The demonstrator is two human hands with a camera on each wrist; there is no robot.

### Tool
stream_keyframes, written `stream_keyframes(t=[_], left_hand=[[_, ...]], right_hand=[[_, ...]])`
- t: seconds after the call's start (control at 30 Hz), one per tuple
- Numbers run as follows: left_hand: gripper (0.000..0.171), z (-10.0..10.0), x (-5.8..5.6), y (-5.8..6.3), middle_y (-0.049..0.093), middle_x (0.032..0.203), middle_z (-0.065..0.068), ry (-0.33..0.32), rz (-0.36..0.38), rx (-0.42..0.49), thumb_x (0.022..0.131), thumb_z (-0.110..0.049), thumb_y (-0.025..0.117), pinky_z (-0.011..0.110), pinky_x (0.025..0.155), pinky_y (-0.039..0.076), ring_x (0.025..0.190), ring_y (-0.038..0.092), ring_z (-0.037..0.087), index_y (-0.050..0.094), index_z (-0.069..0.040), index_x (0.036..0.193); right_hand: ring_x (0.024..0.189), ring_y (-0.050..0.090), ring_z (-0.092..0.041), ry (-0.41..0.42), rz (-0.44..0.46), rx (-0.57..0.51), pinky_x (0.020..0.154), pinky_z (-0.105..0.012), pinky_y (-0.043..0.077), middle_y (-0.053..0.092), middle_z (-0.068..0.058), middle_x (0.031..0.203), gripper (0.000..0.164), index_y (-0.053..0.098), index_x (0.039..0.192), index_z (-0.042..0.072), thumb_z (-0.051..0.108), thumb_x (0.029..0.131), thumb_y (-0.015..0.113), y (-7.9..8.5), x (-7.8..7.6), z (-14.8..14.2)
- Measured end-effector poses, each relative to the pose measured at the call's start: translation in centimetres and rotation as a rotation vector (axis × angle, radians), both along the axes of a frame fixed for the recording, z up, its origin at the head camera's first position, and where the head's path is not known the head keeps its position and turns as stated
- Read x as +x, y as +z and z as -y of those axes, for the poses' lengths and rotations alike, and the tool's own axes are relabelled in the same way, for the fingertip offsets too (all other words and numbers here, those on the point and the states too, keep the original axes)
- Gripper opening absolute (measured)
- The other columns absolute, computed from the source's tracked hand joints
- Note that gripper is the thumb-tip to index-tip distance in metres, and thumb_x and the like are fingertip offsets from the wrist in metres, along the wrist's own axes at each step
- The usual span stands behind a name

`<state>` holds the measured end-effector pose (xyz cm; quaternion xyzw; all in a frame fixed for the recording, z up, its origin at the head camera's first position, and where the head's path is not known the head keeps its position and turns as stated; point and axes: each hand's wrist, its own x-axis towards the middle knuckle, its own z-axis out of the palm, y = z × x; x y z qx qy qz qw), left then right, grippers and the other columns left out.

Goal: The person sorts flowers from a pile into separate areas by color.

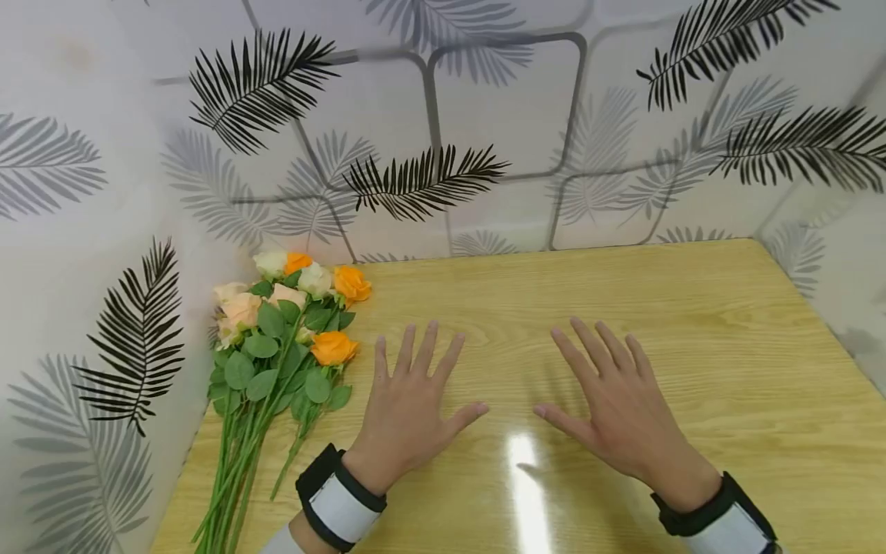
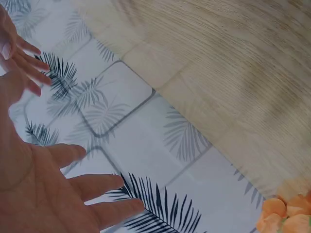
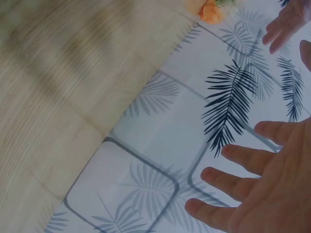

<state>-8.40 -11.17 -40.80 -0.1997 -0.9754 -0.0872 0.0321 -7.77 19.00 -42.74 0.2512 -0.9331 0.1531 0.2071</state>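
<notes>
My left hand [image 1: 408, 408] is held palm down over the wooden table [image 1: 692, 323], fingers straight and spread, holding nothing. To its right, my right hand [image 1: 619, 412] has the same spread pose with nothing in it. Both thumbs point inward, with a gap between them. Left of the left hand lies a bunch of roses [image 1: 277, 354] with orange, peach and cream blooms, green leaves and long stems. In the left wrist view an orange bloom [image 2: 284, 213] shows at the lower right corner. Another orange bloom [image 3: 211, 12] appears at the top of the right wrist view.
A wall with a leaf pattern [image 1: 498, 131] rises behind the table and along its left side. The stems [image 1: 235, 477] run toward the table's near left edge. A bright glare streak [image 1: 526, 492] lies on the tabletop between the wrists, which wear black and white bands.
</notes>
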Motion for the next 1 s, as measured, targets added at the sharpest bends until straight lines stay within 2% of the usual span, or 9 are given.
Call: stream_keyframes(t=[0.1,0.17,0.2,0.33,0.4,0.57,0.77,0.87,1.0], left_hand=[[0.082,1.0,0.1,0.1,0.035,0.184,0.025,0.061,0.025,0.023,0.112,-0.057,0.068,0.079,0.135,0.029,0.170,0.034,0.052,0.040,-0.016,0.178],[0.077,2.0,0.3,-0.1,0.041,0.179,0.028,0.109,-0.002,0.038,0.112,-0.047,0.073,0.077,0.130,0.039,0.164,0.043,0.053,0.046,-0.009,0.174],[0.073,2.8,0.1,-1.2,0.047,0.174,0.030,0.135,-0.050,0.043,0.114,-0.046,0.071,0.077,0.124,0.046,0.158,0.051,0.054,0.048,-0.006,0.171],[0.061,6.6,0.0,-4.6,0.066,0.147,0.033,0.281,-0.104,0.083,0.110,-0.032,0.079,0.068,0.098,0.064,0.126,0.071,0.052,0.061,0.006,0.154],[0.052,9.3,-0.2,-7.7,0.070,0.131,0.034,0.355,-0.127,0.083,0.108,-0.029,0.082,0.067,0.082,0.066,0.108,0.074,0.050,0.066,0.008,0.141],[0.045,14.6,0.6,-12.3,0.068,0.112,0.035,0.471,-0.055,0.069,0.100,-0.020,0.088,0.064,0.068,0.066,0.094,0.072,0.050,0.068,0.012,0.124],[0.038,17.3,1.8,-13.1,0.068,0.109,0.035,0.527,0.073,0.093,0.100,-0.009,0.082,0.059,0.058,0.062,0.088,0.072,0.051,0.066,0.014,0.126],[0.031,17.8,2.1,-13.1,0.070,0.108,0.033,0.551,0.122,0.085,0.104,-0.005,0.075,0.056,0.052,0.059,0.084,0.074,0.048,0.065,0.013,0.126],[0.018,18.0,2.6,-13.2,0.070,0.095,0.030,0.546,0.099,0.062,0.110,-0.002,0.064,0.051,0.044,0.055,0.067,0.072,0.043,0.063,0.015,0.115]], right_hand=[[0.152,0.053,-0.059,-0.003,0.005,-0.007,0.117,-0.086,0.043,0.053,-0.026,0.171,0.104,0.047,0.172,0.011,0.088,0.109,0.021,0.2,0.2,0.0],[0.151,0.054,-0.059,-0.003,0.001,-0.014,0.117,-0.085,0.043,0.053,-0.027,0.171,0.103,0.047,0.172,0.011,0.088,0.109,0.021,0.4,0.3,-0.1],[0.150,0.054,-0.059,-0.002,-0.006,-0.016,0.117,-0.085,0.043,0.054,-0.027,0.170,0.103,0.047,0.172,0.011,0.088,0.109,0.021,0.4,0.4,-0.1],[0.146,0.058,-0.058,0.008,-0.043,-0.032,0.114,-0.084,0.046,0.058,-0.028,0.165,0.099,0.049,0.170,0.009,0.084,0.112,0.022,0.5,0.5,0.0],[0.144,0.059,-0.058,0.014,-0.059,-0.038,0.113,-0.084,0.048,0.060,-0.029,0.162,0.097,0.051,0.169,0.007,0.082,0.113,0.023,0.5,0.5,0.1],[0.139,0.062,-0.056,0.021,-0.069,-0.047,0.109,-0.079,0.051,0.062,-0.029,0.158,0.093,0.052,0.167,0.005,0.077,0.115,0.023,0.6,0.7,0.0],[0.133,0.064,-0.055,0.028,-0.050,-0.068,0.104,-0.076,0.054,0.062,-0.029,0.156,0.085,0.054,0.164,0.004,0.071,0.118,0.031,0.4,1.2,-0.2],[0.132,0.066,-0.055,0.031,-0.035,-0.078,0.103,-0.076,0.055,0.063,-0.028,0.156,0.074,0.055,0.163,0.004,0.063,0.119,0.048,0.1,1.5,-0.2],[0.130,0.068,-0.054,0.031,-0.038,-0.067,0.101,-0.075,0.057,0.064,-0.029,0.154,0.067,0.057,0.161,0.003,0.043,0.112,0.076,-0.2,1.7,0.0]])
